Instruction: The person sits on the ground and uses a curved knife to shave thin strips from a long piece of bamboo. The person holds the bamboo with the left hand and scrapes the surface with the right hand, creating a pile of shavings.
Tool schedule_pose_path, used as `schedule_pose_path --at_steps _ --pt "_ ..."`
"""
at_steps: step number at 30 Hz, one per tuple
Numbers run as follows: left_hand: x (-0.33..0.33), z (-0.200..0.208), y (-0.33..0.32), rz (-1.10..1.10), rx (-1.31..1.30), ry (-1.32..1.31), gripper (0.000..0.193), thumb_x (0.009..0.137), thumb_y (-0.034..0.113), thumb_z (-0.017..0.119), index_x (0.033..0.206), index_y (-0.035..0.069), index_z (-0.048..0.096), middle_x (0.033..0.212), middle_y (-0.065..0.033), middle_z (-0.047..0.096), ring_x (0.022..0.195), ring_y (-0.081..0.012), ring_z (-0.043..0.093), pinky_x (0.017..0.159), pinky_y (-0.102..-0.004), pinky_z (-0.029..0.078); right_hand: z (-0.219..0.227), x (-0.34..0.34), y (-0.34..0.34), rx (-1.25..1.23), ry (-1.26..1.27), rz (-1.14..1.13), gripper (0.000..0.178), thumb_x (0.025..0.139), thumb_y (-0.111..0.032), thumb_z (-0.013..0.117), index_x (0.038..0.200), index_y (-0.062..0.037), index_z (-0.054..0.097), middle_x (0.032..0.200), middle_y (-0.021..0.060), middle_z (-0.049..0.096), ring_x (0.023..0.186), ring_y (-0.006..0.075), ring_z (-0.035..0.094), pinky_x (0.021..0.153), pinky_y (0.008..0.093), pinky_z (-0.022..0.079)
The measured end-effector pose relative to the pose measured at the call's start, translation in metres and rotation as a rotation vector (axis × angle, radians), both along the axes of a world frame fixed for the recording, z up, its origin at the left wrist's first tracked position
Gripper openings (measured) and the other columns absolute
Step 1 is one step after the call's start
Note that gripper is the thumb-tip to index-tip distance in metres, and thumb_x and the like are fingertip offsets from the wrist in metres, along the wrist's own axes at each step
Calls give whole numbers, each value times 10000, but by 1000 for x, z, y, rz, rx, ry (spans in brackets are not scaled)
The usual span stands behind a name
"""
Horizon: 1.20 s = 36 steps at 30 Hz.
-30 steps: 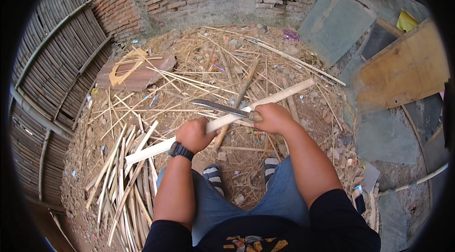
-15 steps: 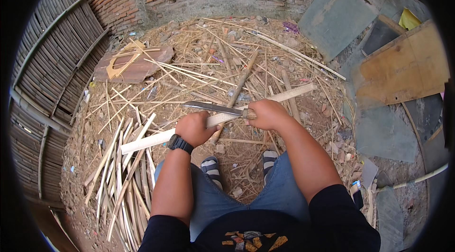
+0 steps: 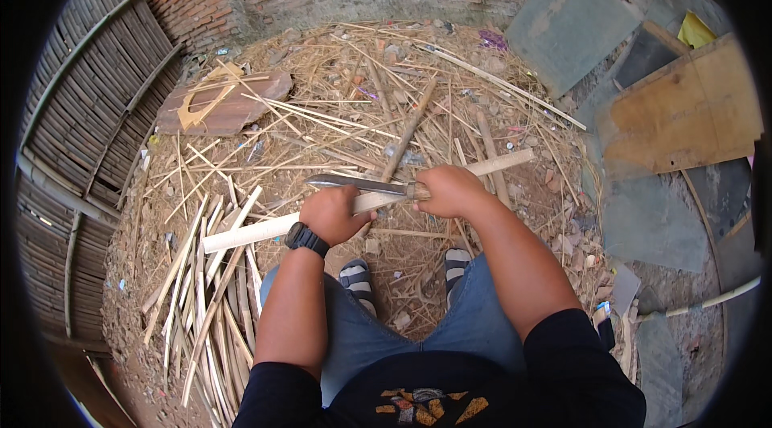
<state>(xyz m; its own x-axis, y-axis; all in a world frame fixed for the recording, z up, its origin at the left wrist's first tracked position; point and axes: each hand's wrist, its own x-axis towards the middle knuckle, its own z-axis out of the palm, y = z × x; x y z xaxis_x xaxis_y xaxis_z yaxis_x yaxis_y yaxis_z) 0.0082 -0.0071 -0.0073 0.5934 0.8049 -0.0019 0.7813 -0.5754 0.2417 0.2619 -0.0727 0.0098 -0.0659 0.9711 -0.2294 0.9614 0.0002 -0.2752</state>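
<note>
Knife (image 3: 350, 182) with long grey metal blade and brown handle points to nine o'clock, crossing a pale flat wooden strip (image 3: 375, 200) at centre. From afar I find the right hand (image 3: 447, 191) closed round the handle; left hand (image 3: 328, 214) clenched on the strip, which spans half past eight to half past two.

Hands number two: one left hand (image 3: 328, 215) and one right hand (image 3: 450, 191), both near the centre. There, too, are one knife (image 3: 354, 183) and one long wooden strip (image 3: 249, 234). One watch (image 3: 305, 240) sits toward eight o'clock. Sandals: two, one near six (image 3: 358, 281), one near five (image 3: 457, 265). One rusty sheet (image 3: 261, 102) at ten, one purple scrap (image 3: 493, 40) at one, one yellow sheet (image 3: 695, 30) at two. The sticks (image 3: 211, 299) bunched at eight overlap too much to count.
</note>
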Motion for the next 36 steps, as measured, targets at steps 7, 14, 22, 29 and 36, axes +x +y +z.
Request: schedule_pose_path --at_steps 7,14,22,29,36 --pt "1 2 -1 -7 -25 7 578 813 584 819 1115 94 760 901 -176 770 875 -384 749 791 -494 592 0 -2 1 -25 -13 -7 466 841 -401 831 1173 -89 729 1124 175 757 1089 378 717 930 495 565" --pt "2 2 -3 -25 -44 -26 555 809 560 832 1116 103 760 896 -167 773 875 -371 755 792 -483 595 -5 -2 0 15 22 3 513 839 -401 835 1247 -116 709 1162 166 754 1114 375 713 941 496 566" --pt "1 0 -2 -40 -43 -41 557 804 552 838 1126 104 760 890 -169 773 871 -370 756 796 -481 596 -5 -2 0 10 22 8 512 837 -420 838 1234 -123 712 1151 165 752 1105 380 712 934 497 567" --pt "1 0 -2 -33 -45 -33 557 801 555 843 1119 106 759 887 -164 774 866 -366 757 793 -479 596 -3 -4 0 -18 24 0 513 841 -430 837 1227 -117 710 1159 161 750 1115 369 710 935 489 565" --pt "1 -1 -2 -34 -64 -25 548 804 547 843 1119 108 754 875 -157 772 854 -361 756 785 -474 593 -3 -4 1 -40 9 6 511 841 -431 838 1220 -112 710 1159 161 749 1117 371 708 935 488 564"
